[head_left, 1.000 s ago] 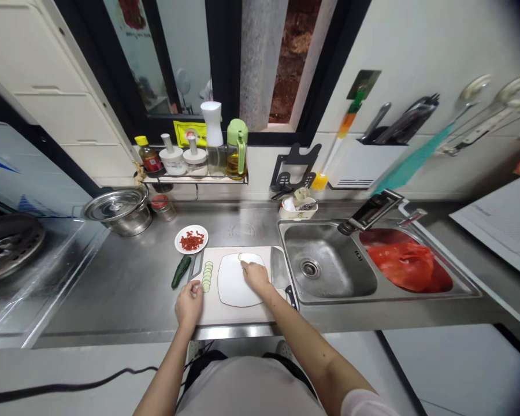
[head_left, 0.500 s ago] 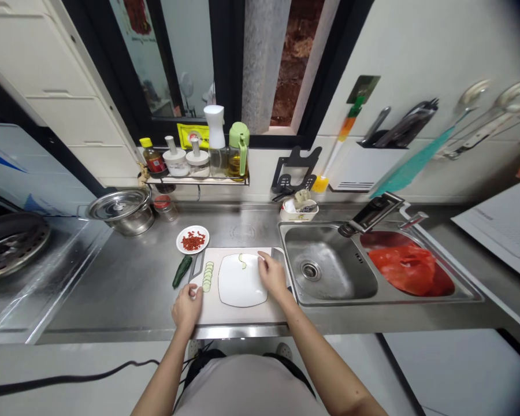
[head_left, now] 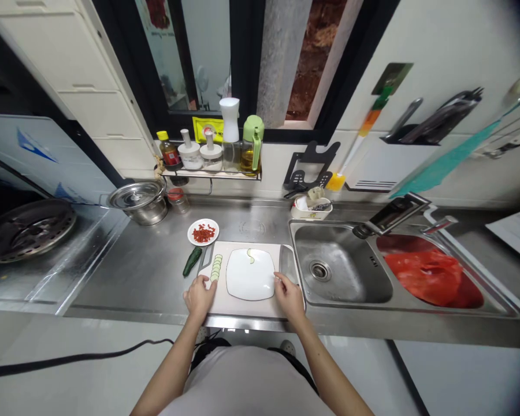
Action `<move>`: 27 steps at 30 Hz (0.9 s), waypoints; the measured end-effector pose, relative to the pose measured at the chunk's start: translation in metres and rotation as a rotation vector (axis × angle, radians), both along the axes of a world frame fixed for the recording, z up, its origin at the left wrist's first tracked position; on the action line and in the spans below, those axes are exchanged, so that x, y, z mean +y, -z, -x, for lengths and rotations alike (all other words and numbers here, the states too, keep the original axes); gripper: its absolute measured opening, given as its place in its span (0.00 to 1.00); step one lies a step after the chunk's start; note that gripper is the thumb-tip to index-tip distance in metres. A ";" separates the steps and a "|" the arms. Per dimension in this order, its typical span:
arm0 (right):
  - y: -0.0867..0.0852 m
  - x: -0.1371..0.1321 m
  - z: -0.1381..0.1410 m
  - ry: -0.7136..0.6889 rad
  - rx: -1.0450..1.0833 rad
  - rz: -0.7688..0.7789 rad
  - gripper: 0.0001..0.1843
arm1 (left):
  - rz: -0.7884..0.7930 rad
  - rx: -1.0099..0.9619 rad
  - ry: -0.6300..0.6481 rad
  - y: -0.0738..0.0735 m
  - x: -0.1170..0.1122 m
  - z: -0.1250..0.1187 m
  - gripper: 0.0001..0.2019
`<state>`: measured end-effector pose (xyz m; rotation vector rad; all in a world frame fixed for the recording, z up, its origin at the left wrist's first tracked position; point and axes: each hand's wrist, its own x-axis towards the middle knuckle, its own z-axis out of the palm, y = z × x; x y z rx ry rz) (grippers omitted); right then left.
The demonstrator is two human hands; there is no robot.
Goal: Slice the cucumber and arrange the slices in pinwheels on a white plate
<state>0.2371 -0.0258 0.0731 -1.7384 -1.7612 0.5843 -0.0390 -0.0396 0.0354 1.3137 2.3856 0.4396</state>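
My left hand (head_left: 199, 296) is at the near left of the pale cutting board (head_left: 238, 309), fingers loosely curled and thumb apart, its tip at the lowest of a row of cucumber slices (head_left: 216, 267). My right hand (head_left: 289, 296) is at the right rim of a white square plate (head_left: 247, 280), thumb and fingers pinched together; whatever they hold is too small to make out. Near the plate's far edge are thin curved cucumber slices (head_left: 251, 256). A dark green piece of cucumber (head_left: 192, 261) lies left of the board.
Behind the board stands a small white dish (head_left: 191, 237) of red berries. To the right is a double sink (head_left: 344, 263) with a tap (head_left: 392, 215) and a red plastic bag (head_left: 429, 277). A lidded steel pot (head_left: 147, 211) stands at the back left, near a shelf (head_left: 212, 174) of bottles.
My right hand has moved nearer along the plate's right rim, away from its far corner. My left hand has shifted to the lowest cucumber slice. The camera view has turned slightly left.
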 end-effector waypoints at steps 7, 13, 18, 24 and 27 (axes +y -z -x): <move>0.009 -0.005 0.013 -0.065 -0.052 0.026 0.24 | -0.011 -0.012 0.009 0.002 0.002 -0.002 0.12; 0.008 -0.009 0.017 -0.137 -0.110 0.032 0.21 | -0.144 -0.041 0.040 0.005 0.001 -0.006 0.06; -0.001 -0.009 0.024 -0.151 -0.057 0.051 0.20 | -0.255 -0.232 0.004 0.000 0.006 -0.011 0.07; -0.032 0.020 0.043 -0.188 0.081 0.030 0.19 | -0.439 -0.605 0.072 -0.029 0.037 -0.031 0.11; -0.047 0.040 0.054 -0.217 0.211 -0.004 0.18 | -0.509 -0.761 0.160 -0.053 0.052 -0.041 0.11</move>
